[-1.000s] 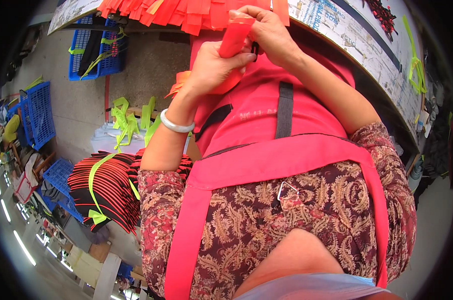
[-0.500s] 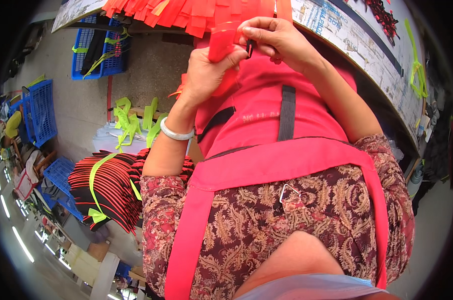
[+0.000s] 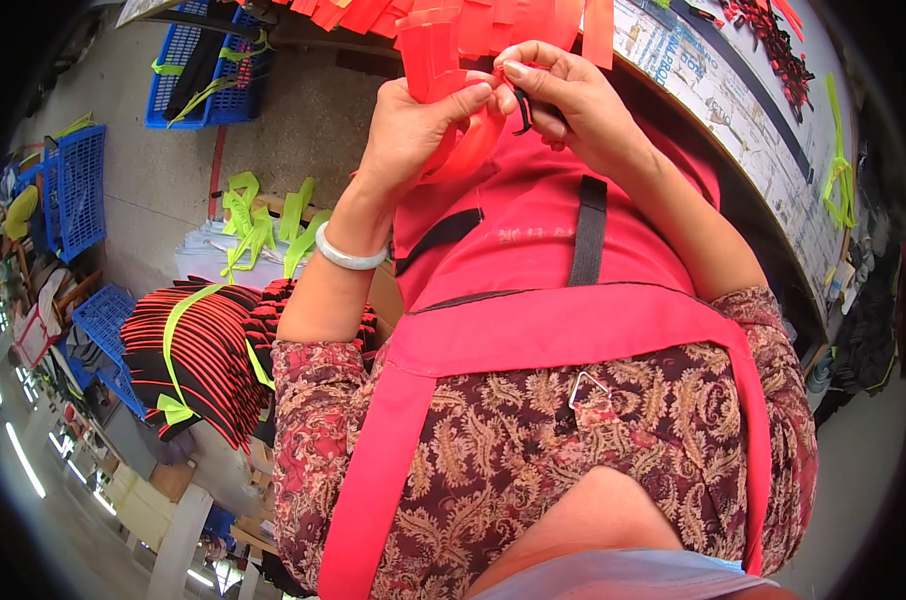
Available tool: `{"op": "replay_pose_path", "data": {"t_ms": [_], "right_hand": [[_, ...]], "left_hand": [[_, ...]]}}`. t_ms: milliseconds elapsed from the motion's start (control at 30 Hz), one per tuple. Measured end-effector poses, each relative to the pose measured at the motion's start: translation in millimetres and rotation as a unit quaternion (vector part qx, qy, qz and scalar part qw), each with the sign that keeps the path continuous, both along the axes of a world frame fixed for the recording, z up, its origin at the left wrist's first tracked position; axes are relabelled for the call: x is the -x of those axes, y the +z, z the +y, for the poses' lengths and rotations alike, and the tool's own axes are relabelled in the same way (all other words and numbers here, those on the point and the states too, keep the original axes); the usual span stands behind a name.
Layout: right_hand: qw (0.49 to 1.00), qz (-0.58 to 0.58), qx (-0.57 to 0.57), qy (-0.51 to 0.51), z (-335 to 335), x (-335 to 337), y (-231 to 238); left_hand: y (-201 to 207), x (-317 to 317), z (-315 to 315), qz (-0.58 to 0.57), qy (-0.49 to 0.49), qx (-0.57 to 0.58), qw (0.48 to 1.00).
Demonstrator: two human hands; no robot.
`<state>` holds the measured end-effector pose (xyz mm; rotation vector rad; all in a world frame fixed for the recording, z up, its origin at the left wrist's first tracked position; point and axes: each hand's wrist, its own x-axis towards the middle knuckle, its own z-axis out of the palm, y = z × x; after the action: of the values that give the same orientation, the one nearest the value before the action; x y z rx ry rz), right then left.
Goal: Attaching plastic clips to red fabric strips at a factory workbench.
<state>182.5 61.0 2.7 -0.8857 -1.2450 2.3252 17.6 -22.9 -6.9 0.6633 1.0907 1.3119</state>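
Note:
My left hand (image 3: 405, 135), with a pale bangle at the wrist, is closed around a bright orange-red fabric strip (image 3: 435, 60). Part of the strip stands up above the thumb, and another loop (image 3: 470, 150) curves down below the fingers. Close against it, my right hand (image 3: 570, 95) pinches the strip's end between thumb and fingertips. A small black curved piece (image 3: 522, 112), perhaps plastic, hangs just under the right fingertips; its exact kind and how it is attached are hidden. Both hands are over the red apron (image 3: 533, 240) on my lap, by the table's near edge.
More orange-red strips (image 3: 518, 30) overhang the table edge ahead. On the table (image 3: 713, 100) at right lie a heap of small black-and-red pieces (image 3: 770, 45) and a yellow-green strip (image 3: 839, 160). At left are a tied stack of black-and-red pieces (image 3: 198, 350) and blue crates (image 3: 76, 195).
The right hand has turned slightly and its fingertips now meet the left thumb at the strip. The strip's upper part has shifted left, and its lower loop shows more. The view has shifted slightly.

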Motion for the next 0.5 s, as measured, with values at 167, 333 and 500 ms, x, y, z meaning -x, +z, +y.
{"op": "replay_pose_path", "data": {"t_ms": [167, 333, 500], "right_hand": [[0.999, -0.007, 0.032, -0.007, -1.8, 1.4, 0.0], [1.000, 0.005, -0.005, -0.001, -7.1, 1.5, -1.3], [0.999, -0.023, -0.029, -0.002, -9.1, 3.5, 2.9]], "left_hand": [[-7.7, -1.6, -0.5, 0.074, -0.001, -0.029, 0.997], [-5.0, -1.8, -5.0, 0.123, -0.005, -0.053, 0.991], [-5.3, 1.2, -3.8, 0.162, -0.015, -0.064, 0.985]]}}
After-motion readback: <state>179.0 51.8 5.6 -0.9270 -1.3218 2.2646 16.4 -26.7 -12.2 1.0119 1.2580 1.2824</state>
